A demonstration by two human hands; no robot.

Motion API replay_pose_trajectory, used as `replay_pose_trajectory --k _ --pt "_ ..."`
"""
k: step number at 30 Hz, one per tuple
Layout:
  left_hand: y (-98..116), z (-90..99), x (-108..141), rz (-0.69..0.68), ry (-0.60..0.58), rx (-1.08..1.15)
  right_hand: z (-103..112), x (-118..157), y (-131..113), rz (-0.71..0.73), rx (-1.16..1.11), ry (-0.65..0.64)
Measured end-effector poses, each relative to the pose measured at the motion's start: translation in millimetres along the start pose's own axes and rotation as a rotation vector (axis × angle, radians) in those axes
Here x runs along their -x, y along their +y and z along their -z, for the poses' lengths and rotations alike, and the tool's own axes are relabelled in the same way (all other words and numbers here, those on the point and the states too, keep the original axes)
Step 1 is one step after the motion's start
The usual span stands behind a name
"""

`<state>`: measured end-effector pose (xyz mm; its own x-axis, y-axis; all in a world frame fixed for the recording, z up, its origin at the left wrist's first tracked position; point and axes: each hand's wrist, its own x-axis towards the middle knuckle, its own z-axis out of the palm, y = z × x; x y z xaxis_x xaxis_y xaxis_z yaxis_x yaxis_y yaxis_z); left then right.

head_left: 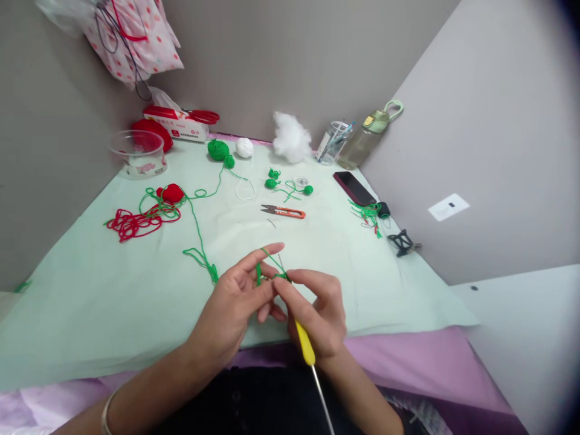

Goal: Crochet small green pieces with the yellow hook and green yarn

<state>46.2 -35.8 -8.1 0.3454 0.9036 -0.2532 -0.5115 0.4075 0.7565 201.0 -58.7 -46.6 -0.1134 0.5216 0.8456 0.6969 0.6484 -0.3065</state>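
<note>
Green yarn (259, 275) is looped around the fingers of my left hand (240, 293), with one strand stretched over the raised index finger. My left thumb and a fingertip pinch the small worked piece of that yarn. My right hand (317, 308) is closed around a crochet hook (305, 343) with a yellow grip. The hook's thin metal tip is at the yarn between both hands, and its long shaft points down toward me. From my left hand the strand runs back over the table to the tangle. My fingers partly hide the stitches.
Thread snips (284, 211) lie just beyond my hands. Red yarn (140, 222) is tangled at left. Behind are green yarn balls (218, 150), white stuffing (291, 138), a clear tub (145, 163) and a tissue box (181, 125). A phone (354, 188) and bottle (369, 139) are at right.
</note>
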Motion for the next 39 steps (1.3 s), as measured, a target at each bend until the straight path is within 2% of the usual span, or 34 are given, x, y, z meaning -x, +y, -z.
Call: replay_pose_trajectory --k 3,6,8,11,15,17,19,20,22,25,29,35,39 --pt "6.8 2.6 -2.7 0.147 -0.053 0.106 6.5 -7.4 -0.5 -0.21 -0.263 0.051" --pt "12.1 2.9 -3.3 0.094 -0.042 0.097 10.7 -17.9 -0.5 -0.474 -0.592 0.131" --pt "11.9 1.7 -2.8 0.051 -0.045 0.062 10.1 -22.3 0.1 -0.543 -0.713 0.11" --pt "6.5 -0.4 -2.2 0.008 -0.048 0.001 6.1 -21.9 0.4 -0.488 -0.658 0.036" --pt "-0.6 -2.0 -2.7 -0.077 -0.006 -0.048 2.4 -10.8 -2.0 -0.328 -0.401 0.02" --pt "-0.7 -1.8 -3.5 -0.045 -0.004 -0.009 2.9 -6.2 -2.7 -0.217 -0.23 -0.018" --pt "1.7 -0.5 -5.1 0.063 -0.037 0.058 5.2 -6.0 -2.1 -0.159 -0.168 -0.025" --pt "3.5 0.5 -6.0 0.117 -0.056 0.09 6.8 -7.7 -1.3 -0.187 -0.202 -0.001" --pt "6.8 2.4 -7.6 0.164 -0.072 0.129 10.1 -13.3 0.5 -0.341 -0.37 0.071" --pt "7.9 2.8 -7.6 0.103 -0.052 0.107 12.2 -20.8 2.0 -0.558 -0.633 0.117" --pt "2.4 0.0 -4.2 0.007 -0.061 -0.01 9.4 -20.6 1.8 -0.58 -0.702 0.027" --pt "2.9 -1.0 -2.6 -0.039 -0.042 -0.077 7.2 -20.9 5.1 -0.762 -0.904 0.08" --pt "6.3 -1.2 -1.9 -0.041 -0.02 -0.091 8.8 -24.6 6.6 -0.769 -0.9 0.066"
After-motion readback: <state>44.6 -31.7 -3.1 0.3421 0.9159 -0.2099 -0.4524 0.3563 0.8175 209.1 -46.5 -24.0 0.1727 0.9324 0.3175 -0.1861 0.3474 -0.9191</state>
